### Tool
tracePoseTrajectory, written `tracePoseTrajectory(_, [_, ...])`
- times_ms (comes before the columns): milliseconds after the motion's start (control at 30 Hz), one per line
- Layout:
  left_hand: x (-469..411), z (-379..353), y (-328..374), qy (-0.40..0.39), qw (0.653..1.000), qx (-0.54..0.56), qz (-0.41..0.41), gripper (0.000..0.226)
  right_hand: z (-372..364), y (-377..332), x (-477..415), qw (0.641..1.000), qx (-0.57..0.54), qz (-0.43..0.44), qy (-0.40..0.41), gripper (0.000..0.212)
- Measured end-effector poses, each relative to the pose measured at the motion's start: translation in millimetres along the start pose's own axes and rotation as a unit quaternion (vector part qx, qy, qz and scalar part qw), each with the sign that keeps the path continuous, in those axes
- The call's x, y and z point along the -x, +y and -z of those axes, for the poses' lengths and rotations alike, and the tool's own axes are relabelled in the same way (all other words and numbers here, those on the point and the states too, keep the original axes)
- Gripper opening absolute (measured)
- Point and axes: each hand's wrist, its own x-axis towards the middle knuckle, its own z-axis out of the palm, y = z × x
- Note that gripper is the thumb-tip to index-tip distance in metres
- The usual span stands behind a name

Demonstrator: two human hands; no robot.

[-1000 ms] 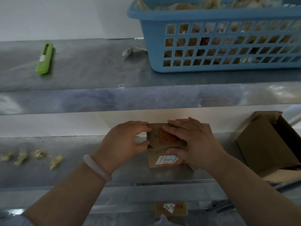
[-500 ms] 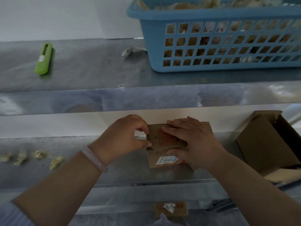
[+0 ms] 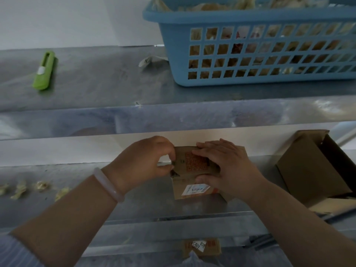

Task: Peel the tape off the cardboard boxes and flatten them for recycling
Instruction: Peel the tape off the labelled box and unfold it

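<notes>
Small cardboard box (image 3: 184, 165) held by both hands near the worktop's (image 3: 134, 201) front edge.
Head view: the brown box bears an orange printed patch on top and a white label (image 3: 195, 189) on its front face. The left hand (image 3: 146, 160) sits at its left end, fingers (image 3: 169, 151) curled, pinching that edge against the thumb. The right hand (image 3: 229, 170) lies flat across the top, fingers (image 3: 212, 149) straight and pressing, thumb against the front face.
</notes>
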Motion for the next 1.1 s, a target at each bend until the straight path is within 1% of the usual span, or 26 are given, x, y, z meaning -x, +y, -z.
tracePoseTrajectory(167, [4.9, -4.5, 7.1, 0.075, 0.986, -0.125, -0.081, 0.012, 3.6, 2.0, -4.2, 1.0, 0.001, -0.005, -0.019, 0.07])
tracePoseTrajectory(233, [5.2, -8.9, 7.1, 0.09, 0.978, -0.154, -0.112, 0.01, 4.4, 2.8, -5.8, 1.0, -0.001, -0.001, -0.019, 0.07])
tracePoseTrajectory(333, [2.5, -12.6, 5.1, 0.079, 0.972, -0.178, -0.13, 0.006, 4.4, 2.1, -6.9, 1.0, 0.008, 0.013, -0.016, 0.07])
tracePoseTrajectory(433, [-0.2, -13.7, -0.3, 0.041, 0.97, -0.206, -0.123, 0.005, 4.8, 1.8, -5.9, 1.0, 0.004, 0.017, -0.011, 0.07])
tracePoseTrajectory(467, [1.3, -15.4, -4.3, 0.025, 0.972, -0.202, -0.116, 0.005, 4.9, 1.7, -5.3, 1.0, 0.003, 0.017, -0.01, 0.07])
tracePoseTrajectory(500, [4.6, -17.6, -7.9, 0.009, 0.98, -0.171, -0.103, 0.008, 4.7, 1.3, -4.6, 1.0, 0.002, 0.019, -0.009, 0.071])
tracePoseTrajectory(567, [11.8, -23.0, -14.6, -0.001, 0.997, -0.055, -0.054, 0.01, 3.7, 0.6, -2.4, 1.0, 0.002, 0.025, 0.0, 0.071])
tracePoseTrajectory(600, [13.9, -25.8, -16.7, 0.022, 1.0, 0.008, -0.017, 0.008, 3.3, 0.3, -1.1, 1.0, 0.004, 0.028, 0.005, 0.071])
tracePoseTrajectory(633, [15.9, -28.2, -17.1, 0.054, 0.996, 0.069, 0.025, 0.008, 3.0, 0.1, 0.4, 0.999, 0.008, 0.031, 0.011, 0.07])
tracePoseTrajectory(667, [17.0, -30.0, -15.7, 0.077, 0.986, 0.13, 0.07, 0.015, 3.2, 0.1, 1.8, 0.999, 0.011, 0.034, 0.016, 0.069])
tracePoseTrajectory(700, [17.5, -32.1, -12.7, 0.082, 0.972, 0.192, 0.11, 0.028, 3.8, 0.2, 3.3, 0.999, 0.012, 0.038, 0.02, 0.069])
tracePoseTrajectory(733, [18.1, -34.7, -8.5, 0.079, 0.956, 0.248, 0.137, 0.041, 4.5, 0.2, 4.4, 0.999, 0.01, 0.044, 0.024, 0.068])
tracePoseTrajectory(767, [18.4, -37.4, -2.8, 0.079, 0.942, 0.289, 0.15, 0.048, 5.0, -0.1, 5.3, 0.998, 0.007, 0.051, 0.028, 0.067])
tracePoseTrajectory(800, [18.4, -40.1, 4.0, 0.084, 0.934, 0.313, 0.152, 0.05, 5.2, -0.9, 6.1, 0.998, 0.004, 0.06, 0.033, 0.065])
tracePoseTrajectory(833, [18.2, -42.4, 10.8, 0.09, 0.935, 0.312, 0.143, 0.051, 4.8, -1.9, 6.8, 0.997, 0.003, 0.07, 0.041, 0.061])
tracePoseTrajectory(933, [13.3, -47.8, 25.2, 0.108, 0.963, 0.231, 0.087, 0.048, 1.7, -4.4, 10.1, 0.994, 0.018, 0.09, 0.062, 0.049])
tracePoseTrajectory(1033, [11.0, -49.1, 24.8, 0.131, 0.971, 0.183, 0.077, 0.044, -1.1, -5.8, 14.5, 0.991, 0.034, 0.102, 0.08, 0.041])
tracePoseTrajectory(1100, [12.9, -47.7, 20.7, 0.138, 0.982, 0.119, 0.049, 0.041, -3.1, -6.7, 15.7, 0.99, 0.032, 0.113, 0.08, 0.036])
